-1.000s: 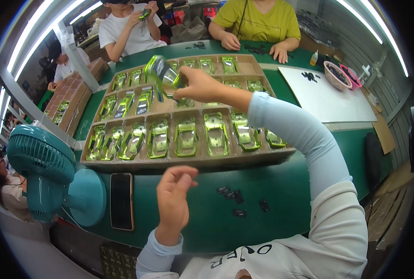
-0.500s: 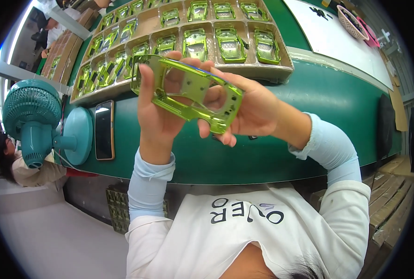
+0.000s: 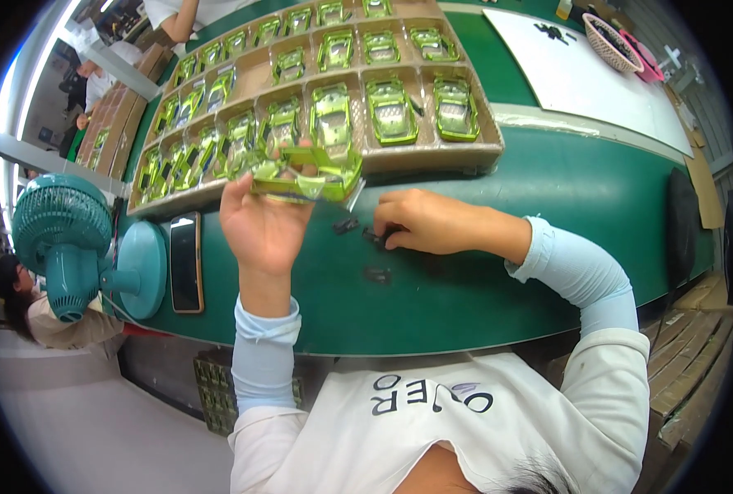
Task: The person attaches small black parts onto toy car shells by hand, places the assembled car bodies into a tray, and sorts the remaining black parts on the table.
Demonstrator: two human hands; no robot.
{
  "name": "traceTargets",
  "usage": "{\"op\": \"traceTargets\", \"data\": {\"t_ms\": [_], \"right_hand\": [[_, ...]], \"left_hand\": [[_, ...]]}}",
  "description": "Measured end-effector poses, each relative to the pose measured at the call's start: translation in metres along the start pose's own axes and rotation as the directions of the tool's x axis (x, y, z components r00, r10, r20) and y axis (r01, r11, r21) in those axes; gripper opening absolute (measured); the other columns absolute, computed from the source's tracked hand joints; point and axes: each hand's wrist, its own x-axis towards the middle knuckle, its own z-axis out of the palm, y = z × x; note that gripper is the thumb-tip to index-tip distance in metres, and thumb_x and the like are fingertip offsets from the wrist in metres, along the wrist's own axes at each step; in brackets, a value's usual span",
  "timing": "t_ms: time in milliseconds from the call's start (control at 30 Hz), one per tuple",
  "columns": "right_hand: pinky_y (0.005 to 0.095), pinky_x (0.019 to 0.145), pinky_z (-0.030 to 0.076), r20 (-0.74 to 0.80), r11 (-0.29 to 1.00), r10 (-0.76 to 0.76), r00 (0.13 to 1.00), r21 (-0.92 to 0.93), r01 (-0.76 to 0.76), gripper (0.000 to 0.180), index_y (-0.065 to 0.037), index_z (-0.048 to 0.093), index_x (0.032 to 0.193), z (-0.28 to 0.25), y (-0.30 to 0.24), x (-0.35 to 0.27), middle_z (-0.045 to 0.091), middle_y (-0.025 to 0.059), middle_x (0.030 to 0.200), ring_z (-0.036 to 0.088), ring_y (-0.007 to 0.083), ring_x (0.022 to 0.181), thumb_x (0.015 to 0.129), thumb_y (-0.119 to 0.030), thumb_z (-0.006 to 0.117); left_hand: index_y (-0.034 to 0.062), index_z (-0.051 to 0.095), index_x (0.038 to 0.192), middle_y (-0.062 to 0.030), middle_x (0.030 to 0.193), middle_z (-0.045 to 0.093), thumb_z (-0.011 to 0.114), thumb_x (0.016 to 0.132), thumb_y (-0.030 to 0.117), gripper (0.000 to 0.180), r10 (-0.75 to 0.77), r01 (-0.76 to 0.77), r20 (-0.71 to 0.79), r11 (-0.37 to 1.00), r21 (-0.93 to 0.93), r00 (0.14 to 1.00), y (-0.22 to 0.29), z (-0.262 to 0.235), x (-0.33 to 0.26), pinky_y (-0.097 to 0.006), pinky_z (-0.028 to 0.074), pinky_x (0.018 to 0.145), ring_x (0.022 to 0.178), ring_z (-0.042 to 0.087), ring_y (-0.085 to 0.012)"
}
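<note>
- We have one view only, from the head camera, so no second view shares any of the scene.
- We look steeply down over our own chest at the green table [image 3: 548, 206].
- Our left hand [image 3: 263, 222] and right hand [image 3: 432, 222] sit close under the lens, forearms entering from below.
- The compartment tray [image 3: 465, 152] lies just beyond; the teal fan [image 3: 62, 239] stands at our left.
- Fisheye bending curves the table edge toward the rim.
</note>
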Motion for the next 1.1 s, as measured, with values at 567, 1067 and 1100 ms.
{"op": "traceTargets", "data": {"t_ms": [567, 1067, 1100], "right_hand": [[0.0257, 0.068, 0.049, -0.479, 0.92, 0.33, 0.813, 0.356, -0.164, 0.018, 0.001, 0.057, 0.091, -0.014, 0.006, -0.041, 0.061, 0.0083, 0.08, 0.059, 0.014, 0.073, 0.073, 0.002, 0.06], [0.0241, 0.06, 0.049, -0.46, 0.679, 0.349, 0.816, 0.725, 0.118, 0.02, 0.003, 0.057, 0.096, -0.044, -0.041, -0.017, 0.061, 0.0078, 0.077, 0.059, 0.0127, 0.065, 0.077, -0.003, 0.06], [0.0233, 0.059, 0.048, -0.449, 0.674, 0.38, 0.809, 0.733, 0.091, 0.016, 0.003, 0.058, 0.091, -0.043, -0.044, -0.019, 0.061, 0.0075, 0.077, 0.059, 0.0119, 0.065, 0.076, -0.001, 0.06]], "left_hand": [[-0.0024, 0.028, 0.127, -0.021, 0.128, 0.035, 0.046, 0.087, 0.025, 0.052, 0.003, 0.007, -0.038, 0.965, 0.263, 0.999, -0.034, 0.002, -0.005, -0.045, 0.028, 0.101, 0.122, 0.031, -0.0348], [0.0045, 0.032, 0.126, -0.0091, 0.114, 0.05, 0.076, 0.062, 0.003, 0.077, 0.109, -0.221, 0.201, 0.678, 0.701, 0.973, -0.056, 0.01, -0.007, -0.032, 0.041, 0.091, 0.106, 0.048, -0.0179], [0.0045, 0.034, 0.123, -0.0078, 0.111, 0.051, 0.077, 0.061, 0.002, 0.076, 0.131, -0.245, 0.211, 0.646, 0.723, 0.969, -0.058, 0.011, -0.007, -0.03, 0.043, 0.087, 0.103, 0.05, -0.0166]]}}
